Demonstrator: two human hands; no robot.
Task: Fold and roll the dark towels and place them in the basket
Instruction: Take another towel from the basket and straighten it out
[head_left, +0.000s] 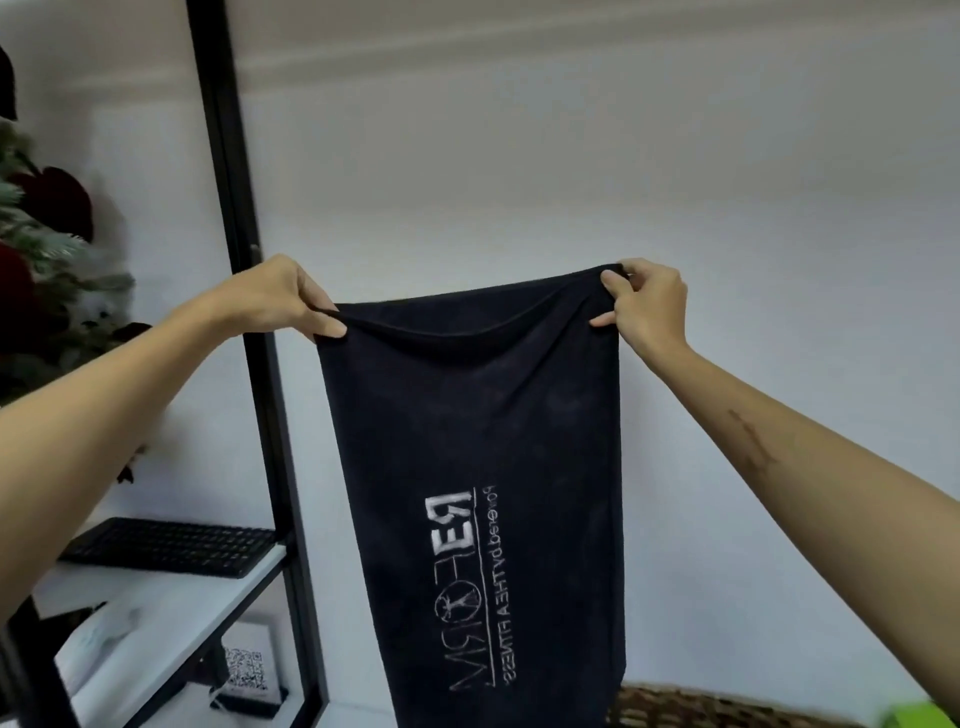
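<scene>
Dark navy-black terry towel (470, 467), held up at chest height w/ both arms out, hangs as a long rectangle in front of a pale wall (571, 171). Left hand (283, 301) pinches the upper left corner, right hand (647, 306) pinches the upper right; each grip is clamped on the hem, thumb & fingers curled over the cloth. Top edge sags in a shallow curve betw. the two hands; a 2nd hem line behind it suggests the cloth is doubled, though that can't be confirmed. White printed logo (465, 592) runs sideways, mirror-reversed, low on the panel. Progress, as judged: early stage, towel spread for folding; rolling & placing not yet done. Woven wicker basket (727, 709) shows only its rim at lower right, just beside the towel's lower end; contents hidden. Texture: soft matte pile, limp drape, no stiffness. Left bkgd.: black metal frame (244, 332), white shelf (156, 613) w/ black keyboard (171, 545), small QR-code sign (247, 667) below.
</scene>
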